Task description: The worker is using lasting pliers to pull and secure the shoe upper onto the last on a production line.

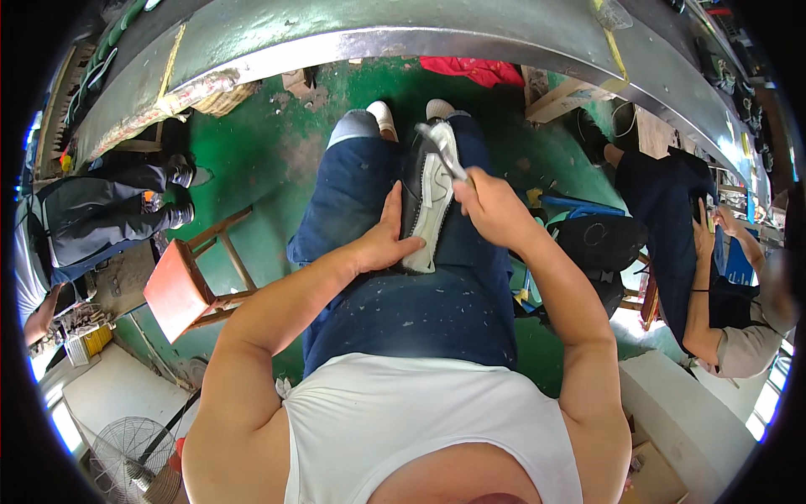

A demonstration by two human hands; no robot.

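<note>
A black and light-grey shoe piece point(431, 220), with stitching along its edge, lies lengthwise on my denim-covered lap. My left hand point(386, 236) holds it from the left side, fingers stretched along the edge and thumb on top. Above its far part, my right hand point(484, 202) is closed around the handle of a hammer-like tool point(441, 149). The tool's head tilts over the shoe piece, somewhat blurred; whether it touches cannot be told.
A long metal-edged workbench point(336, 46) curves across in front. A red-seated wooden stool point(183, 287) stands left, a dark bag point(598, 244) right. Co-workers sit at both sides, one person's dark-trousered legs point(109, 206) at left. A wire fan point(134, 454) is lower left.
</note>
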